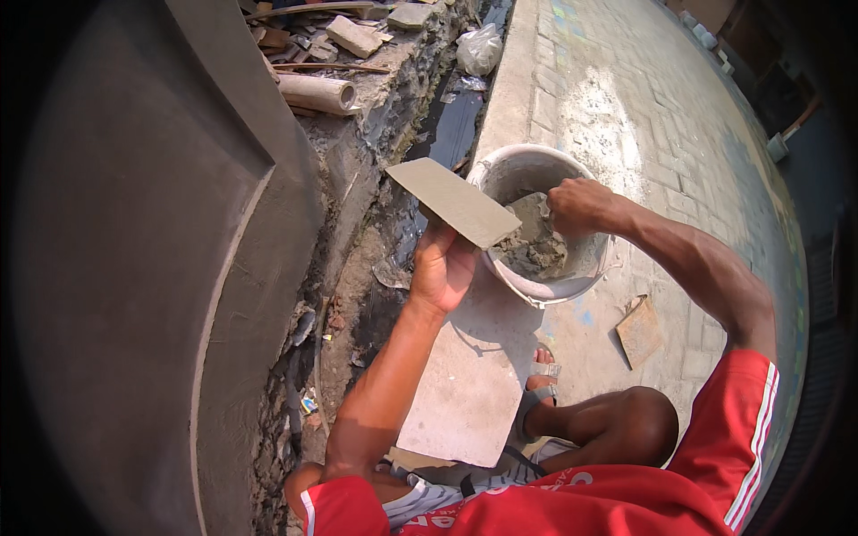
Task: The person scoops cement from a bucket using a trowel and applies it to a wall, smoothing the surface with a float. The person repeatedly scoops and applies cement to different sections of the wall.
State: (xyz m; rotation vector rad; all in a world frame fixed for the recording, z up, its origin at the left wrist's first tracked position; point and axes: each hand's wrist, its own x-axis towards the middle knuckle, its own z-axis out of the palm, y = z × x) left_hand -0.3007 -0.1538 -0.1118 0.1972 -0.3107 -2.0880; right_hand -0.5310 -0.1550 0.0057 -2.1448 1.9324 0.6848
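Observation:
My left hand (pixel 442 268) is closed beneath a flat rectangular plastering float (pixel 456 204), whose grey face is turned upward and tilted. Its handle is hidden under the board. One corner of the float reaches over the near left rim of a whitish bucket (pixel 554 292). Wet grey mortar (pixel 536 255) lies in the bucket. My right hand (pixel 576 207) is a fist inside the bucket's right side, closed on what looks like a mortar-coated trowel (pixel 534 212); the grip itself is covered by my fingers.
A smooth plastered wall (pixel 134 268) rises on the left. Between it and the paving runs a drain with dark water (pixel 451 125). Rubble and a pipe (pixel 317 93) lie at the far left. A pale slab (pixel 465 384) is before me, and a square board piece (pixel 638 332) lies at right.

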